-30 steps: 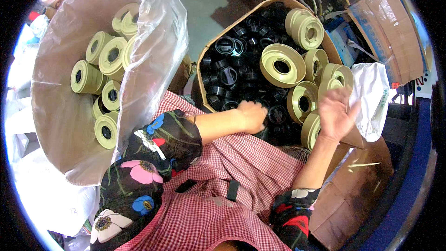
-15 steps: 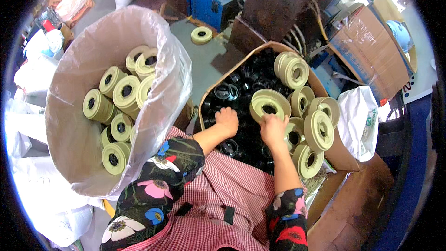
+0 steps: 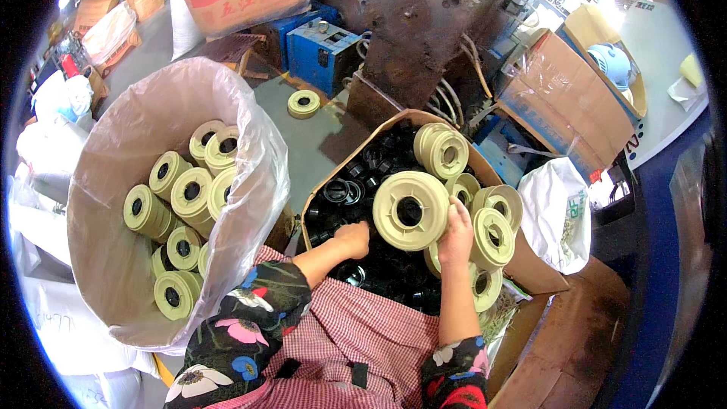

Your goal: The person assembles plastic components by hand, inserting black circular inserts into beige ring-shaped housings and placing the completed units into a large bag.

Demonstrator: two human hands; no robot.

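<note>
My right hand (image 3: 457, 236) grips the rim of a pale yellow-green round plastic flanged ring (image 3: 389, 210), its spoked face turned up and its centre hole dark. The ring is above a carton (image 3: 530, 273) of small black ring-shaped plastic parts (image 3: 341, 191). Low among those black parts, my left hand (image 3: 352, 241) has its fingers curled in; what they hold, if anything, is hidden. Several more pale rings (image 3: 494, 238) lie stacked along the carton's right side, and a further stack (image 3: 441, 150) sits at its far corner.
To the left stands a large carton lined with clear plastic (image 3: 98, 242), holding stacked pale rings (image 3: 193, 191). One loose ring (image 3: 304, 104) lies on the grey floor beyond. A blue machine box (image 3: 322, 53), dark metal blocks (image 3: 416, 19) and a white sack (image 3: 556, 212) surround the black-parts carton.
My right hand has raised the pale ring and tipped its face up toward me. My left hand remains low among the black parts. The whole view has shifted, showing more of the far side.
</note>
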